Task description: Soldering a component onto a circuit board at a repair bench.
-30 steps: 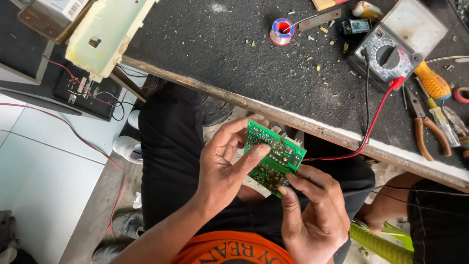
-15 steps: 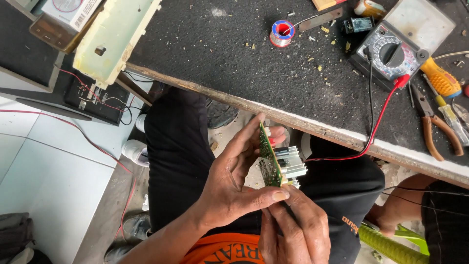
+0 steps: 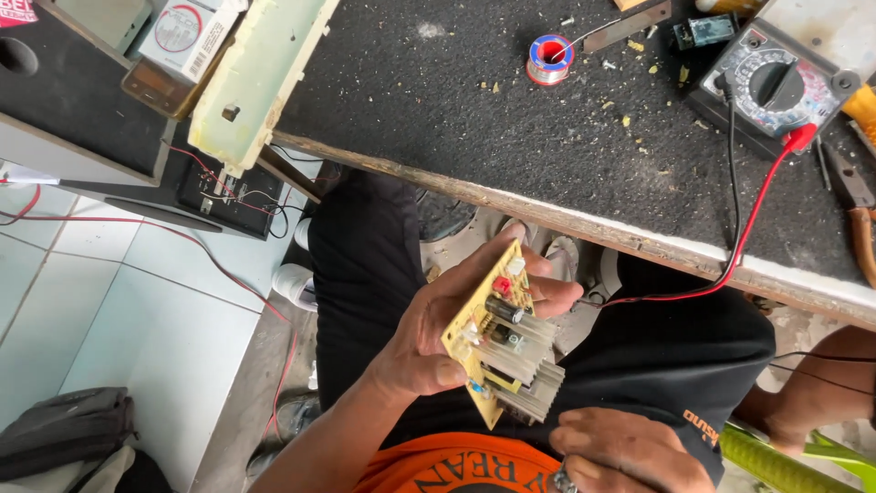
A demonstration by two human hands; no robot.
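Note:
My left hand [image 3: 438, 333] grips a small circuit board [image 3: 481, 338] over my lap, thumb at the near edge and fingers wrapped behind it. The board's component side faces me, showing a yellowish face, capacitors and a ribbed metal heat sink [image 3: 529, 374]. My right hand [image 3: 625, 449] rests low on my thigh just below the heat sink, fingers curled, holding nothing that I can see.
The dark workbench [image 3: 474, 100] carries a solder spool [image 3: 549, 57], a multimeter [image 3: 776, 87] with a red lead [image 3: 748, 228] hanging toward my lap, and pliers [image 3: 858, 210]. At the left are a cream plastic casing [image 3: 260, 78], a black box with wires [image 3: 233, 196], and a bag [image 3: 68, 424] on the tiled floor.
The board has been turned from its green solder side to its component side. My right hand let go of it and dropped to my thigh.

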